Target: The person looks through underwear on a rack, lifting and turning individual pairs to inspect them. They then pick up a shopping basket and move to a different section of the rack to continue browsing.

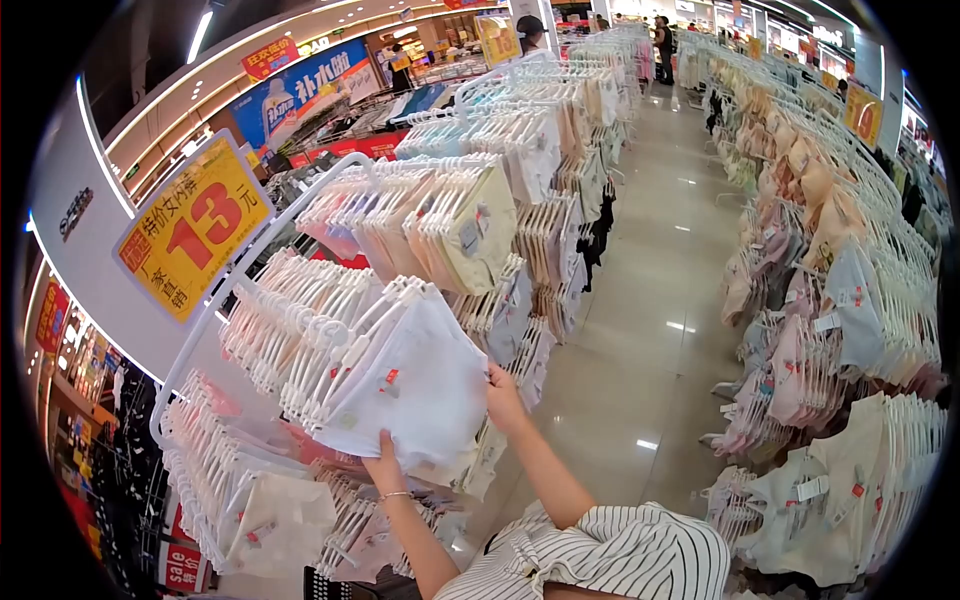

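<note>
A pair of white underpants (418, 375) with a small red tag hangs from a white hanger at the front of the near rack row. My left hand (384, 468), with a thin bracelet at the wrist, pinches its lower left edge. On the opposite side, my right hand (505, 399) grips the right edge, so the fabric is spread flat between both hands. Right behind it are packed white hangers (290, 335) with more pale underwear. Below my left hand hangs a cream pair (275, 525) on a lower row.
A white rack frame (225, 285) carries a yellow price sign (195, 228) reading 13. Further hanging rows, including a pale yellow pair (475, 235), continue behind. To the right, across the shiny tiled aisle (650, 300), stands another full rack (850, 300). A person (663, 50) stands far down the aisle.
</note>
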A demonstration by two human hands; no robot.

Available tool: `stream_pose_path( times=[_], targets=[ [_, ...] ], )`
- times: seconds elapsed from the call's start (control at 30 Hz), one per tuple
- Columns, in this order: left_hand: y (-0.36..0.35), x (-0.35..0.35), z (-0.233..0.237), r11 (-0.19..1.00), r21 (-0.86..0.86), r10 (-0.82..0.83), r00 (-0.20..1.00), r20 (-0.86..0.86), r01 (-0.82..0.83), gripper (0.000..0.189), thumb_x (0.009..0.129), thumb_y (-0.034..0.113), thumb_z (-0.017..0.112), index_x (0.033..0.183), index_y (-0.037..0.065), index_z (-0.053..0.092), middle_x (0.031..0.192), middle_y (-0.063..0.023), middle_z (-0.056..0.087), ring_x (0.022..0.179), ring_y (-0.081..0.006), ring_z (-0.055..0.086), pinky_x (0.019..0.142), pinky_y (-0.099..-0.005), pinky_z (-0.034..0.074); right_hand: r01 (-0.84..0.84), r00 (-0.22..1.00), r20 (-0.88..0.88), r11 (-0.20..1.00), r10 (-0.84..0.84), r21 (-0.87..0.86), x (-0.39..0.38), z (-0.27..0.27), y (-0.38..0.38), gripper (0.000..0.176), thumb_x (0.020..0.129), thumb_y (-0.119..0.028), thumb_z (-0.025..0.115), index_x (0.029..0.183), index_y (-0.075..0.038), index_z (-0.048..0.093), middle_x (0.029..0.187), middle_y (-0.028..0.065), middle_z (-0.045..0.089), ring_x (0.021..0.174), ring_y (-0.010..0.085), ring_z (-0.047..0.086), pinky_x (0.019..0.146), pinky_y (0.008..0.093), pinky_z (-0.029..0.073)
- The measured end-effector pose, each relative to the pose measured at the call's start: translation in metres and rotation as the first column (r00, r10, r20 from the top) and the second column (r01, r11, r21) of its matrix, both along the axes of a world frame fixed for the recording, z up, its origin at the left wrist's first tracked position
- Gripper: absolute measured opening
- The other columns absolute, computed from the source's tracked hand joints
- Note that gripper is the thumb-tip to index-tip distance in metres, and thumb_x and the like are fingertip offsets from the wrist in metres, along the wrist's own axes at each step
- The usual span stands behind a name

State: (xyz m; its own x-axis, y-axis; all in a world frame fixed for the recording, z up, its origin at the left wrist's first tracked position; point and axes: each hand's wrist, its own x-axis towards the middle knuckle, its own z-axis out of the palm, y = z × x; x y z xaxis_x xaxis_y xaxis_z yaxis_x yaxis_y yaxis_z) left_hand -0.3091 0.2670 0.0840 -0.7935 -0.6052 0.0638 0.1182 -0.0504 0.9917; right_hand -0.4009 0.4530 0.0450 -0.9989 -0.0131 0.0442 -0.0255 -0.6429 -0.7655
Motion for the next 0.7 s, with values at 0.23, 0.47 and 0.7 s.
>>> stream_pose_path(
  times=[0.23, 0.47, 0.7],
  targets=[
    [0.008, -0.001, -0.034, 0.981, 0.078, -0.192, 0.894, 0.406, 0.175, 0.04, 0.086, 0.021, 0.054, 0.112, -0.008, 0.045, 0.1, -0.0168, 0.058, 0.101, -0.0275, 0.054, 0.083, -0.0345, 0.044, -0.057, 0.998, 0.001, 0.9, 0.063, 0.432, 0.009, -0.026, 0.009, 0.025, 0.082, 0.001, 0.045, 0.104, 0.001, 0.055, 0.095, 0.0025, 0.059, 0.081, 0.0091, 0.054, 0.073, 0.0217, 0.042],
    [0.009, -0.035, -0.135, 0.582, -0.753, 0.053, 0.909, 0.412, 0.307, 0.055, 0.079, 0.034, 0.054, 0.118, -0.003, 0.04, 0.109, -0.026, 0.052, 0.102, -0.0393, 0.05, 0.087, -0.0466, 0.039, -0.193, 0.978, 0.14, 0.919, 0.153, 0.344, 0.013, -0.039, 0.026, 0.023, 0.087, -0.008, 0.043, 0.106, 0.0, 0.052, 0.097, 0.008, 0.058, 0.081, 0.0136, 0.057, 0.071, 0.0253, 0.045],
    [0.01, -0.05, -0.174, 0.496, -0.569, -0.095, 0.693, 0.715, 0.656, 0.068, 0.075, 0.035, 0.056, 0.128, 0.001, 0.03, 0.12, -0.0241, 0.045, 0.111, -0.0388, 0.042, 0.09, -0.0471, 0.036, -0.226, 0.965, 0.201, 0.915, 0.165, 0.334, 0.014, -0.047, 0.044, 0.023, 0.089, -0.012, 0.043, 0.108, 0.0, 0.051, 0.093, 0.0082, 0.057, 0.079, 0.0135, 0.057, 0.072, 0.026, 0.046]
  ],
)
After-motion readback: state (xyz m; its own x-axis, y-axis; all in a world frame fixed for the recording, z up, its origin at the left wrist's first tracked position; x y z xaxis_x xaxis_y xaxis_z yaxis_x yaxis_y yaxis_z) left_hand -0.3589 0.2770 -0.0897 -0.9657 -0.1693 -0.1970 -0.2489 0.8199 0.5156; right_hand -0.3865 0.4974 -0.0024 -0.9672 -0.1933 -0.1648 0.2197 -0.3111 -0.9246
